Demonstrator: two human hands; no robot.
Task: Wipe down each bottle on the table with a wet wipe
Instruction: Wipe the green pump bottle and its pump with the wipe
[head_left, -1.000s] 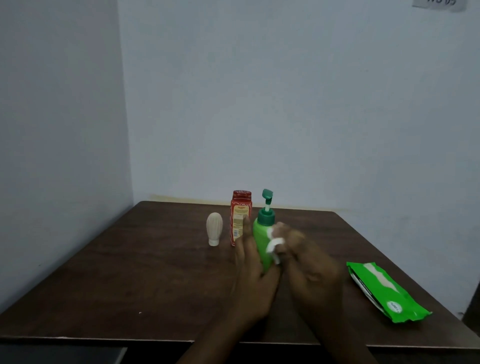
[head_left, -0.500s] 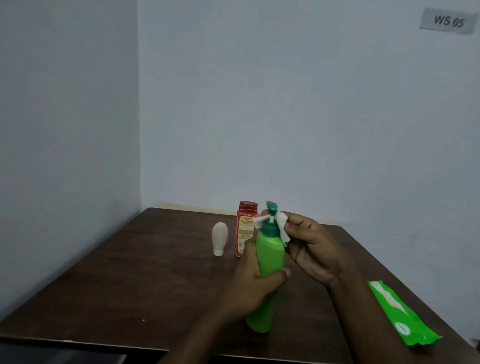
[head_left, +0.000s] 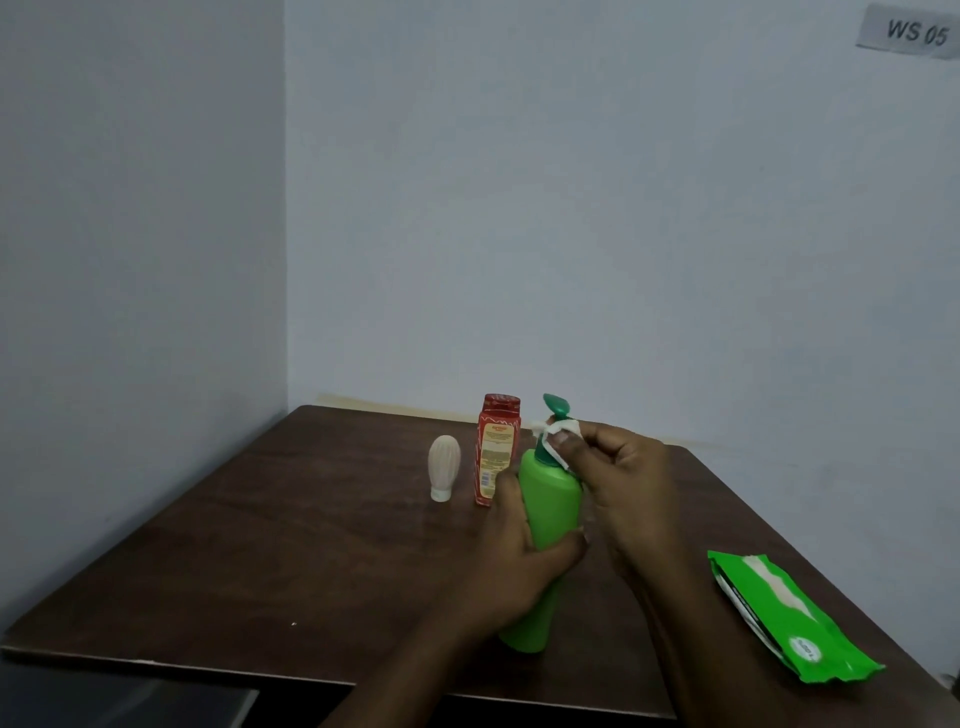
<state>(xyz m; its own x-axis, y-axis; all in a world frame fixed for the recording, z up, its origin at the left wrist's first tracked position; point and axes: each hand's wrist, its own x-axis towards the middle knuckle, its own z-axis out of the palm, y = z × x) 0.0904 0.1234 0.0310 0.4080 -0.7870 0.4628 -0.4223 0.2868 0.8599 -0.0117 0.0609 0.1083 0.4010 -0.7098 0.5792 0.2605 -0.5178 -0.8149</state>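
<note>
Brown table (head_left: 311, 545) | left grip (head_left: 511, 566) holds green bottle (head_left: 550, 499) | right grip (head_left: 623, 488) pinches wet wipe (head_left: 563, 428)

green pump bottle (head_left: 551, 501) tilted | wet wipe (head_left: 565, 429) at its neck | red bottle (head_left: 496, 449), cream bottle (head_left: 444, 469) upright behind

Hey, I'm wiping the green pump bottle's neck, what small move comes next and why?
Probably slide the wipe up over the pump head: the right hand pinches it at the collar, the left hand grips the green bottle, and the head is uncovered.
</note>
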